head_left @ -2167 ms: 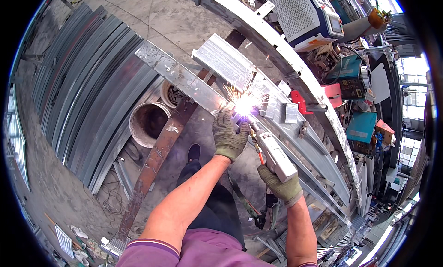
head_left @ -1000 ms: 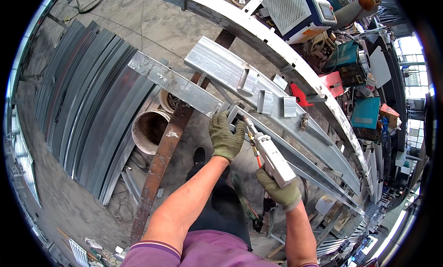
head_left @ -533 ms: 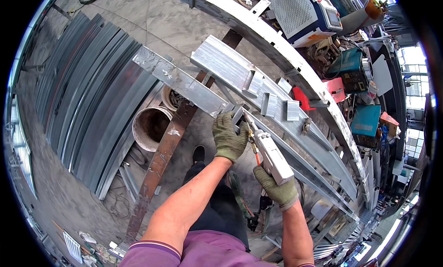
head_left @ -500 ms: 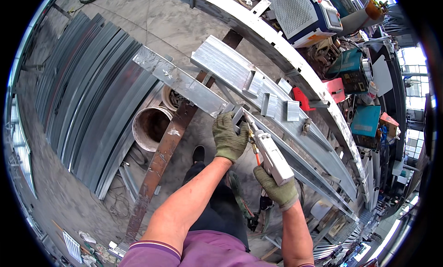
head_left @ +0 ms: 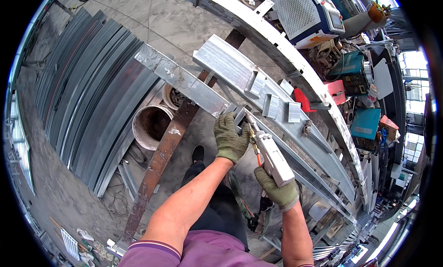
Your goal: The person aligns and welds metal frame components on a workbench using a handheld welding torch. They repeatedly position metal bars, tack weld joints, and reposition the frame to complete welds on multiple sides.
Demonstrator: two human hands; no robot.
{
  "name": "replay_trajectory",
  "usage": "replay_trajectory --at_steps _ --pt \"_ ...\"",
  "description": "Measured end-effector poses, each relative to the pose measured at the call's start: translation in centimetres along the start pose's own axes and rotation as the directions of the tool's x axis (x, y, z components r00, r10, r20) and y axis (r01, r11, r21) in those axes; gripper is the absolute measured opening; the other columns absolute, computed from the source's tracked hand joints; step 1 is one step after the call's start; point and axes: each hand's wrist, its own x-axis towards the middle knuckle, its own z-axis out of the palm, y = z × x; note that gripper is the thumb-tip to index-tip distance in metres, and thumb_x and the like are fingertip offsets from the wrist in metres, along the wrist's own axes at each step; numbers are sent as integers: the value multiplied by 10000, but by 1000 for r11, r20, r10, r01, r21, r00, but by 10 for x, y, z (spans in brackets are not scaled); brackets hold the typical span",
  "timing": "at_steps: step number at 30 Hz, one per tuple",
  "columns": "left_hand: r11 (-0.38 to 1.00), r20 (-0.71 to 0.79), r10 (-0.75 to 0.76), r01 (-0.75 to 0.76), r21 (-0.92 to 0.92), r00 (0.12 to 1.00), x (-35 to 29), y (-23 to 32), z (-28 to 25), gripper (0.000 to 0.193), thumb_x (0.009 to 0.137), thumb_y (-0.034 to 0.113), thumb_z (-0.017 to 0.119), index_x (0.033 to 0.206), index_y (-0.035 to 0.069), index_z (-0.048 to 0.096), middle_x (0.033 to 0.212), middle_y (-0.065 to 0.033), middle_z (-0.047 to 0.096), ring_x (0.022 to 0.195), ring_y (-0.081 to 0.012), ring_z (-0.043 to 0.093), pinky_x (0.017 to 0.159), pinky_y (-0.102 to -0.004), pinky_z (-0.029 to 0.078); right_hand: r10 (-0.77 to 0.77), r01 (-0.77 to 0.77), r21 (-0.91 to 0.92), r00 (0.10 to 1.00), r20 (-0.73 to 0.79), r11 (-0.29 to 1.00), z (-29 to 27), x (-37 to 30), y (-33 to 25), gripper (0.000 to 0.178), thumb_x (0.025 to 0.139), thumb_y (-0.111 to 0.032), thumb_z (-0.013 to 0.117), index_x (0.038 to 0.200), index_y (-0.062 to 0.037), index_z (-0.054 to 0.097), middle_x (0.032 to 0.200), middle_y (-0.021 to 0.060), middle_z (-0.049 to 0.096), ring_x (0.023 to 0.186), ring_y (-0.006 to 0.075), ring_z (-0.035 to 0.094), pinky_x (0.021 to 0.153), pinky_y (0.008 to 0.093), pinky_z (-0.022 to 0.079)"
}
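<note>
My right hand (head_left: 276,188), in a green work glove, is closed around the rear grip of a white welding gun (head_left: 273,158) with an orange hose at its side. The gun's nozzle points away from me and reaches the metal just beyond my left hand. My left hand (head_left: 230,140), gloved alike, is closed on a short metal channel piece (head_left: 239,114), mostly hidden by the fingers. That piece sits at the end of a flat galvanized steel beam (head_left: 191,91), which slants in from the upper left. Whether the nozzle touches the metal is too small to tell.
Several short channel pieces (head_left: 271,106) lie on a wide galvanized profile (head_left: 226,59) to the right. A rusty crossbeam (head_left: 159,170) runs beneath. A dirty white bucket (head_left: 138,135) stands left of it, beside stacked steel profiles (head_left: 92,96). A long white beam (head_left: 295,63) curves behind.
Both hands keep their hold on the welding gun and the channel piece. The whole view has shifted only slightly.
</note>
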Motion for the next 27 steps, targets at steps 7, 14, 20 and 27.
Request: replay_trajectory --at_steps 7,14,20,27 --pt "999 -31 30 -29 32 999 -2 -3 4 537 921 314 745 1336 9 595 1270 -238 598 1233 -465 561 1089 -573 400 50 -50 5 994 96 999 -1 -6 7 375 967 -151 846 1286 -23 696 932 0 682 812 106 618 726 313 538" --pt "1000 -23 -1 2 22 1000 -2 -1 3 525 918 292 756 1341 25 597 1277 -230 602 1246 -460 559 1098 -568 402 -14 18 -55 997 80 998 0 -3 6 416 960 -156 851 1319 -11 697 938 12 700 817 116 632 739 321 553" --pt "999 8 -32 32 -1 999 -2 0 2 575 927 316 743 1392 15 586 1301 -235 599 1267 -461 552 1110 -571 392 -40 49 -94 995 88 994 -3 -1 5 416 940 -156 861 1299 -10 710 942 42 732 814 121 655 726 333 563" --pt "995 -23 32 -30 92 999 -2 -7 8 608 944 326 730 1430 1 565 1356 -246 591 1331 -451 535 1161 -562 371 -77 84 -114 995 62 990 0 -2 7 386 935 -161 864 1261 -11 723 907 40 735 778 126 668 699 337 563"
